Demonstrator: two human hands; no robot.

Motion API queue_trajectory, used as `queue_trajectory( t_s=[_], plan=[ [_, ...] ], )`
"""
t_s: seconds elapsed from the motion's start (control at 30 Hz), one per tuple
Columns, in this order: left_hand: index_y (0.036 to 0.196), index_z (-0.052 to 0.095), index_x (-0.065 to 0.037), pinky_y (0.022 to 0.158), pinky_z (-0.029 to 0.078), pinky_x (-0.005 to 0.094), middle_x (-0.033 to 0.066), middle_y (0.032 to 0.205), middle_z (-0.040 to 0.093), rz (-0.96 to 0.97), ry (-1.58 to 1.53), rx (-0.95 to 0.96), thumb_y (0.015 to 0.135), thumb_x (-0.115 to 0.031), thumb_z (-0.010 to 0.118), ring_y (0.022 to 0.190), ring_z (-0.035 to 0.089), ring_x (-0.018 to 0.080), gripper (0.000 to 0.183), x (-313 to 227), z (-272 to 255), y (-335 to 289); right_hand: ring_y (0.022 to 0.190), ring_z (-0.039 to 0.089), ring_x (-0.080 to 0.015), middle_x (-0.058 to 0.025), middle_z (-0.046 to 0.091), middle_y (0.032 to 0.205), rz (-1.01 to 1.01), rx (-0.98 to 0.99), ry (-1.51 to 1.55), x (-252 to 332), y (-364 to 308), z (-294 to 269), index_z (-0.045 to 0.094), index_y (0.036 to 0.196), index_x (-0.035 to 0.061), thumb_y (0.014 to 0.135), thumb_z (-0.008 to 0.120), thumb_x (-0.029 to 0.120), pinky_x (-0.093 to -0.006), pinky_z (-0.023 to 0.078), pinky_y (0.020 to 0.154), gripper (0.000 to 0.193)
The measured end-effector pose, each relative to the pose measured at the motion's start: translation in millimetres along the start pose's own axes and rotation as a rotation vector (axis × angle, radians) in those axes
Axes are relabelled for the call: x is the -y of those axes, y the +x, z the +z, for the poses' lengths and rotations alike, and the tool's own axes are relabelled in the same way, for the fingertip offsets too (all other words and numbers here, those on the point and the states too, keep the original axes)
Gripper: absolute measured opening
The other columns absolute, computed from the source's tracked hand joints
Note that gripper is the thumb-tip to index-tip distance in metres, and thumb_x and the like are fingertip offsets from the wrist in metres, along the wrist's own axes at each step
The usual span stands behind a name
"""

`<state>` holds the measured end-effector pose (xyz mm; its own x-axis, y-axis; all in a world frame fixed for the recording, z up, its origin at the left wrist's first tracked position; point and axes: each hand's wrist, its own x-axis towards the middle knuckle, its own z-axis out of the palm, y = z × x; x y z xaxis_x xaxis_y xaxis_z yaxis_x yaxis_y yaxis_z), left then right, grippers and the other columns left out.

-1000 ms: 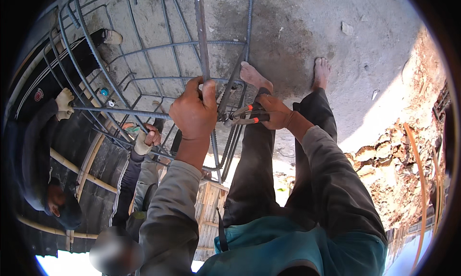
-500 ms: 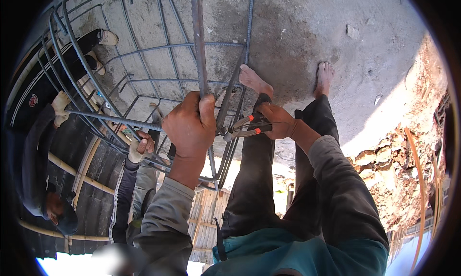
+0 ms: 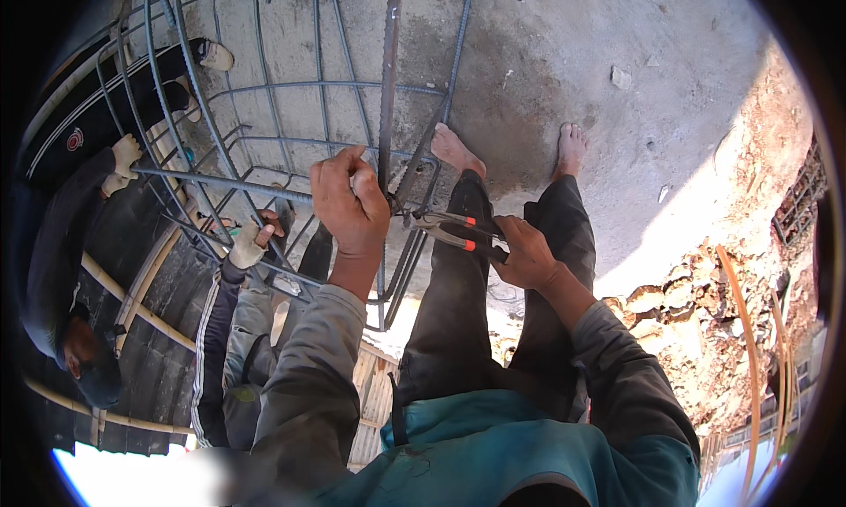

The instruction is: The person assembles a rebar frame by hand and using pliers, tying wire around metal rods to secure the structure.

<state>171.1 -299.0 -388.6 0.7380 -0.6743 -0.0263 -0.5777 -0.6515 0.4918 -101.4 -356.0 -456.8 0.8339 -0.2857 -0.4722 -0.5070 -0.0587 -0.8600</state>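
Observation:
My right hand is closed around pincers with dark handles and orange bands. The handles are spread, and the jaws meet the joint of the cage, where crossing bars meet just right of my left hand. That left hand is curled closed at the cage, its thumb beside an upright steel rebar. A horizontal rebar runs in from the left to its knuckles. The fingers wrap behind, so which bar they grip is partly hidden.
The curved rebar cage spreads over the left side. Two people hold it, one with a gloved hand far left, another with a gloved hand nearer me. My bare feet stand on concrete. Broken earth lies to the right.
My left hand has shifted from around the upright bar to just left of it, its thumb now off the bar's front. The pincers' handles have spread wider, and the view has shifted slightly.

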Motion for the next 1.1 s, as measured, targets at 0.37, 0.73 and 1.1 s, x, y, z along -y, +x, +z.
queue_trajectory(
  t_s=[0.37,0.73,1.1],
  plan=[
    [0.095,0.056,0.001,0.063,0.048,0.0256,0.0067,0.082,0.060,-1.400,-0.938,-0.294,0.084,-0.009,0.067,0.071,0.060,0.0149,0.018,-116,51,-71,0.086,0.062,-0.0359,-0.0164,0.058,0.098,0.168,-0.114,-0.278,66,-31,-12,0.050,0.113,-0.0009,0.066,0.080,0.023,-0.0436,0.050,0.076,0.061],
    [0.086,0.059,-0.012,0.065,0.049,0.0366,-0.0002,0.069,0.055,-1.216,-1.921,-0.037,0.089,-0.026,0.066,0.060,0.057,0.0153,0.016,-67,53,-116,0.090,0.063,-0.0328,-0.0183,0.061,0.095,0.299,0.367,-0.019,91,-19,-55,0.045,0.121,-0.0044,0.079,0.069,0.010,-0.0415,0.050,0.080,0.051],
    [0.079,0.055,-0.017,0.071,0.050,0.0433,-0.0051,0.062,0.050,-0.953,-2.350,0.339,0.091,-0.039,0.067,0.060,0.056,0.0153,0.027,-44,65,-120,0.080,0.066,-0.0296,-0.0169,0.065,0.089,0.606,0.534,0.503,110,-3,-69,0.045,0.119,-0.0030,0.080,0.068,0.005,-0.0364,0.051,0.072,0.046]
  ],
)
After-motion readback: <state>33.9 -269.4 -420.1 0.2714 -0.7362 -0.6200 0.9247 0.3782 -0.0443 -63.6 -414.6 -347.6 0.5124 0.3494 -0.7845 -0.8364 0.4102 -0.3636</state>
